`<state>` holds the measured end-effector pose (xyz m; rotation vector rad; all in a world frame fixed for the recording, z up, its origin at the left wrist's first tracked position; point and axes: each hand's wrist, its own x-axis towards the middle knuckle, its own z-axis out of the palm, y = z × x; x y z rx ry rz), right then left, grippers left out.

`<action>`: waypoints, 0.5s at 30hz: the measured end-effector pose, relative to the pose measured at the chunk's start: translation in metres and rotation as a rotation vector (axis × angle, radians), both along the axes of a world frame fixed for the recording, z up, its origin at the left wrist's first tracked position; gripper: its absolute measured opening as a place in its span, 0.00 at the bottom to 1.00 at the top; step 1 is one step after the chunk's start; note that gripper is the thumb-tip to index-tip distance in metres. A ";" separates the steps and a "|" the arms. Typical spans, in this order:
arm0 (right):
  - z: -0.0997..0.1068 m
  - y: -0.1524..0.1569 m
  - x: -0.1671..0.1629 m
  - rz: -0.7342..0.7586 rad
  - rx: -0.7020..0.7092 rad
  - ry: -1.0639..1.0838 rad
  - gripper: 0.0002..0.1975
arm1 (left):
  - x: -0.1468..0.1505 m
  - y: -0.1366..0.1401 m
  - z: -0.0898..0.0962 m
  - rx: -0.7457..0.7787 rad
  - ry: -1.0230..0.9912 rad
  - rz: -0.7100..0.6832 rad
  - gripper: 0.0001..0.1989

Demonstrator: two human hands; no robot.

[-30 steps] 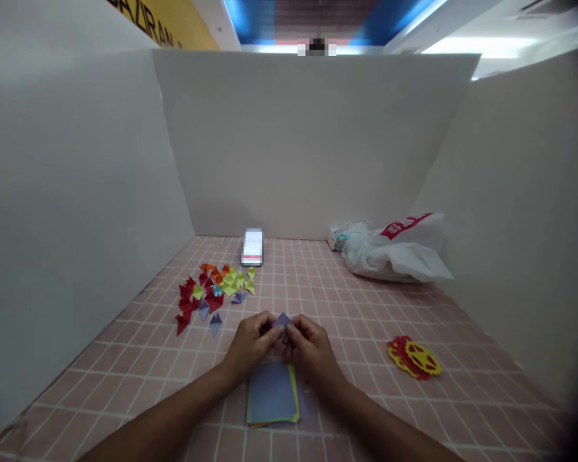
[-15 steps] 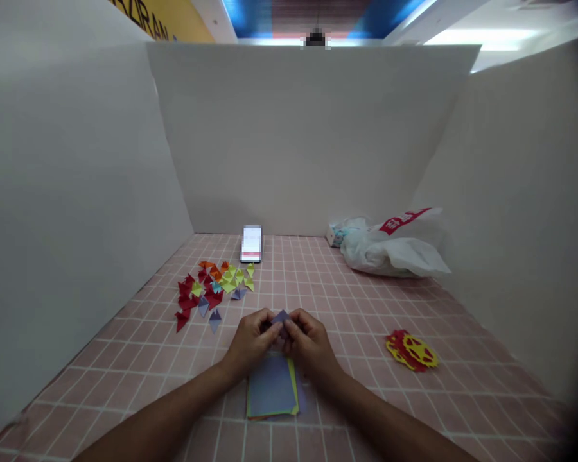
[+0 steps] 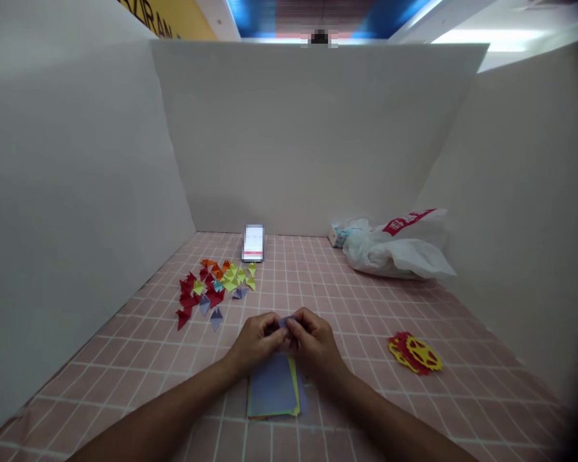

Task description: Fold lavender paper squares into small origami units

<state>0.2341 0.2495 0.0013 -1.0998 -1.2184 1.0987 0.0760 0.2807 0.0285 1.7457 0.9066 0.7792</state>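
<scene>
Between my two hands is a small folded piece of purple paper (image 3: 286,321), mostly covered by fingers. My left hand (image 3: 260,340) pinches its left side with thumb and fingers. On its other side my right hand (image 3: 313,337) is closed, thumb pressed on the paper. Just below the hands lies a stack of square paper sheets (image 3: 272,390), purple on top with yellow edges showing beneath. Farther left, several small folded paper pieces (image 3: 215,296) in red, orange, yellow, blue and purple are spread over the tiled surface.
A phone (image 3: 253,244) with a lit screen stands at the back. Right of it are a tissue box (image 3: 337,236) and a white plastic bag (image 3: 395,253). Red and yellow gear-shaped cutouts (image 3: 417,354) lie at the right. White panels (image 3: 313,135) enclose the surface (image 3: 356,301).
The purple paper's pointed tip stood up between my hands before; now it lies lower and more covered by my fingers. The whole view has shifted slightly.
</scene>
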 end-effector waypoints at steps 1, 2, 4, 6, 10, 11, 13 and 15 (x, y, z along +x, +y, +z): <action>-0.001 0.000 0.000 -0.002 0.004 -0.001 0.14 | 0.000 -0.001 0.001 -0.016 -0.013 -0.013 0.10; -0.001 -0.001 0.000 -0.001 0.008 -0.001 0.14 | 0.000 -0.001 0.002 -0.018 -0.015 -0.021 0.11; 0.000 -0.002 -0.001 0.005 0.013 0.000 0.14 | 0.000 -0.001 0.004 0.026 0.017 -0.015 0.11; 0.003 -0.002 -0.001 0.010 0.016 -0.005 0.14 | -0.001 0.000 0.006 0.090 0.065 -0.010 0.12; 0.010 -0.004 0.000 -0.002 0.012 -0.070 0.14 | -0.002 0.001 0.004 0.192 0.135 -0.028 0.13; 0.011 -0.004 0.000 -0.016 0.017 -0.092 0.15 | -0.002 0.001 0.003 0.206 0.137 -0.028 0.13; 0.011 -0.005 -0.001 -0.044 0.041 -0.128 0.15 | -0.002 0.001 0.001 0.194 0.118 -0.028 0.13; 0.010 -0.006 -0.002 -0.056 0.066 -0.142 0.15 | -0.001 0.000 0.000 0.155 0.097 -0.028 0.13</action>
